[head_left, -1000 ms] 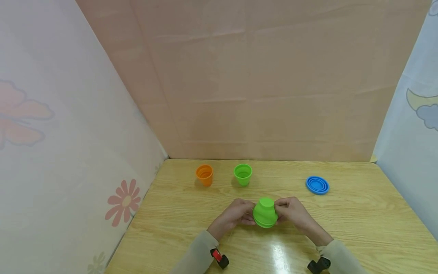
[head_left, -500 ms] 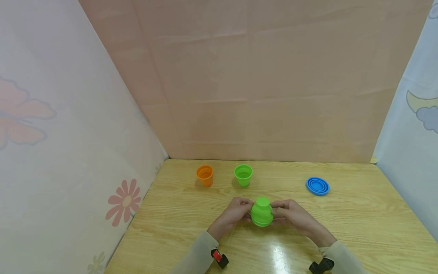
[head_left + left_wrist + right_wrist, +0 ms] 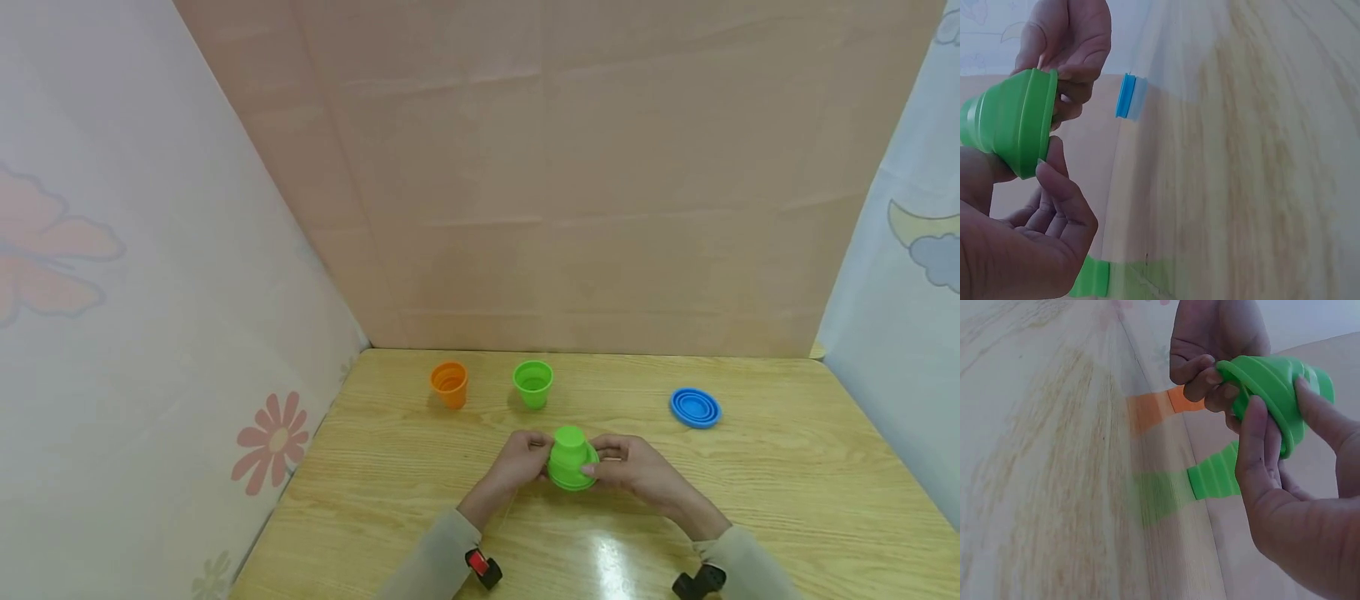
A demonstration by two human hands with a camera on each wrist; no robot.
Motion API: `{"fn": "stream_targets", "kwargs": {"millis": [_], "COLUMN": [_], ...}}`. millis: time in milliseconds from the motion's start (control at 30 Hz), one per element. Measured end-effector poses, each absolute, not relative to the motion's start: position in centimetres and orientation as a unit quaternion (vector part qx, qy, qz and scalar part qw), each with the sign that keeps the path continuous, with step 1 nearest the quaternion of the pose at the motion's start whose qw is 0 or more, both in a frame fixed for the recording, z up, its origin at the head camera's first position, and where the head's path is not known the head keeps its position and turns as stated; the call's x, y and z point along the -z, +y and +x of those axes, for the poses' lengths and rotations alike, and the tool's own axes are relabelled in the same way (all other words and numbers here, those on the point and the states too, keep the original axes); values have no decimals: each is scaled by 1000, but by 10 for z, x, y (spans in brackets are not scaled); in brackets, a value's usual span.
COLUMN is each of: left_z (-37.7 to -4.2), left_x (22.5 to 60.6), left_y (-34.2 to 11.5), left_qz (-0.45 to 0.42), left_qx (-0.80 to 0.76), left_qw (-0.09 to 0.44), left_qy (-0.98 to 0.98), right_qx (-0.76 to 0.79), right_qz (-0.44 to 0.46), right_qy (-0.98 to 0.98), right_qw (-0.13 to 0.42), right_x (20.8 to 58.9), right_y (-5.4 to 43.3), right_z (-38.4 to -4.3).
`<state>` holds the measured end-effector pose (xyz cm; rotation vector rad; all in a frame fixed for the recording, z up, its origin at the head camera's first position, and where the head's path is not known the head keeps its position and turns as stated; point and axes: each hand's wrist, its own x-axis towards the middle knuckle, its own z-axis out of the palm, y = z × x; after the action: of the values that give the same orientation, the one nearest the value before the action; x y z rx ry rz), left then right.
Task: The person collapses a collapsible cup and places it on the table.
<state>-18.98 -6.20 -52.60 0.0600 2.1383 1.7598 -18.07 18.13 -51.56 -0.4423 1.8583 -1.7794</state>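
Note:
Between both hands is a green collapsible cup (image 3: pixel 569 460), its narrow base up and its wide rim down, held above the table. My left hand (image 3: pixel 517 463) grips the rim's left side with thumb and fingers. On the other side my right hand (image 3: pixel 637 472) pinches the wall, its thumb outside; in the right wrist view its fingertips reach inside the rim of the green cup (image 3: pixel 1272 394). The left wrist view shows the cup's stepped wall (image 3: pixel 1013 119) bulging unevenly, partly unfolded.
Farther back on the wooden table (image 3: pixel 360 517) stand an orange cup (image 3: pixel 450 385) and another green cup (image 3: pixel 533 384), both upright. A flattened blue collapsible cup (image 3: pixel 696 407) lies to the right. A brown sheet (image 3: pixel 540 208) rises behind the table, with patterned white walls at both sides.
The green cup has shifted slightly left and is less tilted. My right hand has moved its grip, with its thumb now on the cup's front wall. The left hand stays nearly still.

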Motion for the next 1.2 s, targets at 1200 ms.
{"fn": "stream_targets", "kwargs": {"millis": [1200], "left_z": [-183], "left_x": [529], "left_y": [-63], "left_qz": [40], "left_qx": [-727], "left_qw": [235], "left_qy": [643], "right_qx": [658], "right_qz": [-96], "right_qy": [707], "right_qw": [243], "right_x": [518], "right_y": [180], "right_z": [-182]}}
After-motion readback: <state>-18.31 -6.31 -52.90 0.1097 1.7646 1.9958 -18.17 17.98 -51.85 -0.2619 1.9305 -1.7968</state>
